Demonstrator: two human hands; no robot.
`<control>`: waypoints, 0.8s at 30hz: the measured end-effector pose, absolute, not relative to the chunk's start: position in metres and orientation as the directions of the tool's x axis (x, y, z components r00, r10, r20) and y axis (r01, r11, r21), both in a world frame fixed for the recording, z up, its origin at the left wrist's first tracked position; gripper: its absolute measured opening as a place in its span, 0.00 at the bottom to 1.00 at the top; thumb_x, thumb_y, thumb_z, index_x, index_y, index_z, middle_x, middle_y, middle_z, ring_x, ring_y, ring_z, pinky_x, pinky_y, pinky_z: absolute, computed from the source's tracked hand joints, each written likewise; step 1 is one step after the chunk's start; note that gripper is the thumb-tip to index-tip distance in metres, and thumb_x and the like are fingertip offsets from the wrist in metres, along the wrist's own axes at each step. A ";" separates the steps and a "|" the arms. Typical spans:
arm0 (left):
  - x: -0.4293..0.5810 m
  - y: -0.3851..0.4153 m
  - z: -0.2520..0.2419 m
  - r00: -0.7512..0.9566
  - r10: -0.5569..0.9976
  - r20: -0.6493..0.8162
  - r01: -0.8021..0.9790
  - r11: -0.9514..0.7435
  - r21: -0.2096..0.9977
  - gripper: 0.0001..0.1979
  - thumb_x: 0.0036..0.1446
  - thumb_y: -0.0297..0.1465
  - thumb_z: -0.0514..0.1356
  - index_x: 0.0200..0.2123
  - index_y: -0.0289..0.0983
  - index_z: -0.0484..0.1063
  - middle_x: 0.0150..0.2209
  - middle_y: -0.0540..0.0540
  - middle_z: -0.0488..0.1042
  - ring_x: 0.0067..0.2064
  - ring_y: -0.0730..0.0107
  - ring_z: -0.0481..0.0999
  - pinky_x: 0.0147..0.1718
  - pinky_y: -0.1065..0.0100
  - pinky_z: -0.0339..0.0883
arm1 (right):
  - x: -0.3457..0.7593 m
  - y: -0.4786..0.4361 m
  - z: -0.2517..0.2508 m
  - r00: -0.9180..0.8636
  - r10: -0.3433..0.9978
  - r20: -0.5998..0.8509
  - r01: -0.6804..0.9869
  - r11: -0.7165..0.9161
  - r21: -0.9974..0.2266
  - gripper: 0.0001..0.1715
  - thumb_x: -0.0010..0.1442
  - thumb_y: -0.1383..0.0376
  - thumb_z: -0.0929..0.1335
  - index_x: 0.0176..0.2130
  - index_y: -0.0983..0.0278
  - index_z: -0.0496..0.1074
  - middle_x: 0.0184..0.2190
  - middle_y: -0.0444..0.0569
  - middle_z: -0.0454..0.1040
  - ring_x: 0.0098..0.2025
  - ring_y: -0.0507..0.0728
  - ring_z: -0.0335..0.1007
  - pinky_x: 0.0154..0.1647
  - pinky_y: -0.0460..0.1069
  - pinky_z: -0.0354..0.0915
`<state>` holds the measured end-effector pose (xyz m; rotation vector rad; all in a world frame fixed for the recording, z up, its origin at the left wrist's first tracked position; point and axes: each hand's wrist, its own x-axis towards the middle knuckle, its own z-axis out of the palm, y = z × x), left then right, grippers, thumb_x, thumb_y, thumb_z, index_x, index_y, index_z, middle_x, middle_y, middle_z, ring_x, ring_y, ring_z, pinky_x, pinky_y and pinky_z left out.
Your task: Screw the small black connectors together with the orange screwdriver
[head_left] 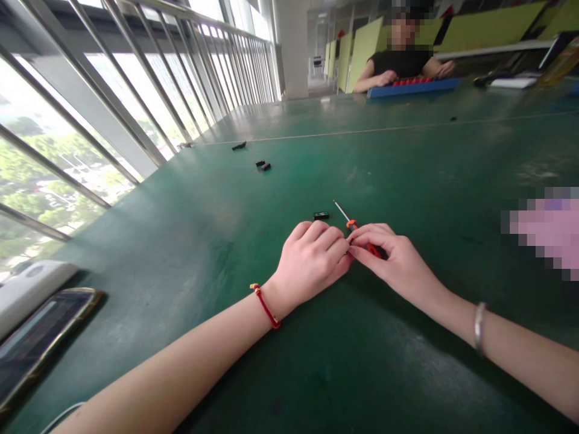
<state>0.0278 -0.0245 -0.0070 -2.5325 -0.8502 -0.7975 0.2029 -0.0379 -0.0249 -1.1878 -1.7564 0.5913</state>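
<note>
My left hand rests on the green table with its fingers curled and pinched toward the right hand; what it pinches is hidden. My right hand is closed round a small screwdriver with an orange and red handle, whose metal shaft points away to the upper left. The two hands' fingertips meet at the handle. A small black part lies on the table just beyond my left hand's fingers.
More small black parts and a longer black piece lie farther back on the left. A phone and a white object sit at the near left edge. A person sits at the far side by a blue tray. Window railing runs along the left.
</note>
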 end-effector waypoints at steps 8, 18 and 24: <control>0.027 -0.025 -0.006 0.684 0.412 0.601 0.617 -0.766 -0.177 0.10 0.61 0.33 0.51 0.33 0.36 0.70 0.33 0.48 0.75 0.38 0.68 0.71 0.39 0.64 0.60 | 0.203 -0.038 -0.026 -0.138 0.891 0.432 0.461 0.444 -0.769 0.06 0.51 0.62 0.70 0.27 0.61 0.69 0.34 0.48 0.73 0.43 0.59 0.66 0.47 0.55 0.62; 0.018 -0.011 -0.008 0.475 0.615 0.630 0.672 -0.715 0.192 0.09 0.57 0.35 0.57 0.39 0.37 0.70 0.38 0.48 0.75 0.40 0.68 0.71 0.39 0.66 0.62 | 0.205 -0.039 -0.024 -0.131 0.933 0.336 0.369 0.361 -0.856 0.06 0.58 0.63 0.66 0.31 0.62 0.70 0.37 0.47 0.70 0.43 0.57 0.66 0.48 0.54 0.60; 0.009 0.019 -0.013 0.424 0.751 0.506 0.807 -0.567 0.164 0.08 0.59 0.28 0.55 0.39 0.38 0.73 0.38 0.48 0.74 0.41 0.65 0.69 0.39 0.65 0.62 | 0.205 -0.039 -0.023 -0.136 0.918 0.373 0.466 0.391 -0.794 0.07 0.60 0.63 0.64 0.32 0.61 0.71 0.36 0.47 0.71 0.43 0.56 0.66 0.46 0.53 0.60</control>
